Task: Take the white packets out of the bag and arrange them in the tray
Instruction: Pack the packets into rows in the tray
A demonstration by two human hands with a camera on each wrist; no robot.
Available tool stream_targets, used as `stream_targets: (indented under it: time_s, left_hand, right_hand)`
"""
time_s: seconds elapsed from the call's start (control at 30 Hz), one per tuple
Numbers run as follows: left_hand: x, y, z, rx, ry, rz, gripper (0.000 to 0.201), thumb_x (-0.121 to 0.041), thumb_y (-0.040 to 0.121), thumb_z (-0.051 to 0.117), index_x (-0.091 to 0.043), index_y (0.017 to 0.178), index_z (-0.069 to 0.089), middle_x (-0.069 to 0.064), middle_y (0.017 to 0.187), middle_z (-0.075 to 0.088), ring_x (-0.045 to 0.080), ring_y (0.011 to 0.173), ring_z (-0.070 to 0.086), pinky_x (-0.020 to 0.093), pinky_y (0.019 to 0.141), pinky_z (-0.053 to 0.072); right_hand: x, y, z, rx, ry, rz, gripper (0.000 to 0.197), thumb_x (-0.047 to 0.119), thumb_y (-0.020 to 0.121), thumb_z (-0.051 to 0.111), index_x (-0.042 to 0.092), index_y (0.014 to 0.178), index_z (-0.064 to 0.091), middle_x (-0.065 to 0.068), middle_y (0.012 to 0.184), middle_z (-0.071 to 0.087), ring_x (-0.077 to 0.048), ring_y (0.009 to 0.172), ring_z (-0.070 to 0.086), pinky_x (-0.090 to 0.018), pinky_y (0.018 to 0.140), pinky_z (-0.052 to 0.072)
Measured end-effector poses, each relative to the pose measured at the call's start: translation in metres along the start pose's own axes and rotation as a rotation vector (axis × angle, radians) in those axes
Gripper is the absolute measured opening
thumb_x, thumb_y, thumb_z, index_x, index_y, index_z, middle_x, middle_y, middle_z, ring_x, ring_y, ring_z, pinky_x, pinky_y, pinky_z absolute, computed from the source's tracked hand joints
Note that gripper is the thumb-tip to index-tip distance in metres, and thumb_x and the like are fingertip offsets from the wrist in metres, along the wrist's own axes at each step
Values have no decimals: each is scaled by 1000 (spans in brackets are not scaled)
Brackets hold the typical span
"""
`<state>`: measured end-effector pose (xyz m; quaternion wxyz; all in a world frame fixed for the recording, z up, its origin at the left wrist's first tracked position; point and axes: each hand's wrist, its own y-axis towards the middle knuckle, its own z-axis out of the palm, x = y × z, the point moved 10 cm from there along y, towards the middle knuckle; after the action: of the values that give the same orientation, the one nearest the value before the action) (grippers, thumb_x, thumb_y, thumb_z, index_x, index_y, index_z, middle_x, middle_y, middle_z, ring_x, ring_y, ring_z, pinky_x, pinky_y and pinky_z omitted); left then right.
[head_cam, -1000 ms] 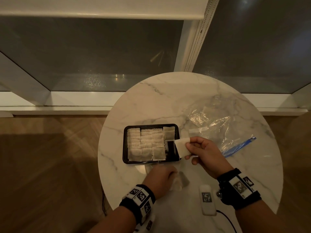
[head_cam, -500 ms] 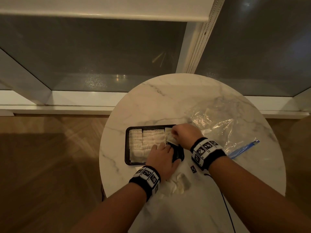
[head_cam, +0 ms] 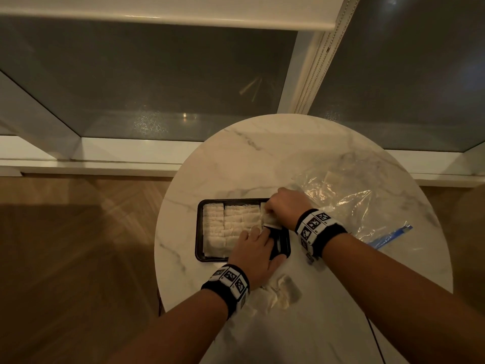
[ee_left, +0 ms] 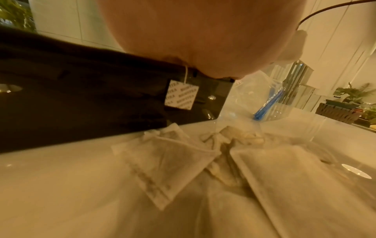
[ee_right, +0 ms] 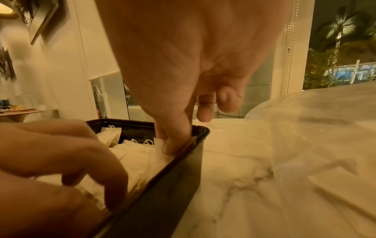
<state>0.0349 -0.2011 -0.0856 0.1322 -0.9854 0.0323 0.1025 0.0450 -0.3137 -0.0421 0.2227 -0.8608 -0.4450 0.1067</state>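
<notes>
Right hand (head_cam: 287, 206): I see it unchanged since half a second ago, fingertips pressing a white paper packet (head_cam: 270, 221) into the black plastic tray (head_cam: 199, 232), far right corner.
Left hand (head_cam: 253, 252): still spread flat, steadying packets.
Clear plastic bag (head_cam: 349, 203): table's right edge, unmoved.

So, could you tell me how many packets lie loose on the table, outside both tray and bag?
2 clearly: one packet by the tray wall, another packet to its right. More may be hidden between them.
</notes>
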Motion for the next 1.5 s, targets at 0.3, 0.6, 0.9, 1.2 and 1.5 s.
stream_targets:
  time_s: [0.3,0.6,0.9,1.2,1.5]
  left_hand:
    - [0,-3,-3,-11,-45,3,60,-59,100,20,-22,141,43,2,148,42,28,123,40,48,98,32]
    - [1,-1,1,37,-40,17,64,-61,100,16,-20,141,43,1,151,41,28,126,39,49,101,29]
    - [2,-3,-24,-90,-177,17,48,-54,99,29,-20,121,55,0,125,54,23,109,46,40,92,36]
    - [65,-89,-58,-369,-566,-132,6,-23,97,56,-23,99,62,-17,90,54,-5,85,46,11,78,37]
    - [110,-182,26,-4,-469,-492,29,-44,91,59,-26,114,57,-7,108,56,14,103,55,30,89,49]
  right_hand:
    - [3,4,4,-32,18,-9,17,25,84,64,33,97,71,0,95,54,-23,89,60,-29,66,38]
    - [-24,-14,-11,-271,306,102,25,20,92,56,26,113,67,5,103,67,-20,108,53,-36,77,50]
    - [-58,-86,18,-550,849,395,18,26,92,60,25,110,65,11,89,63,-10,76,59,-31,70,53]
    - [22,-140,58,-472,876,225,15,26,89,64,32,103,66,18,86,61,0,72,54,-18,66,48]
    - [106,-126,103,-136,563,42,25,27,91,53,26,114,63,7,118,58,-13,111,54,-25,93,39]
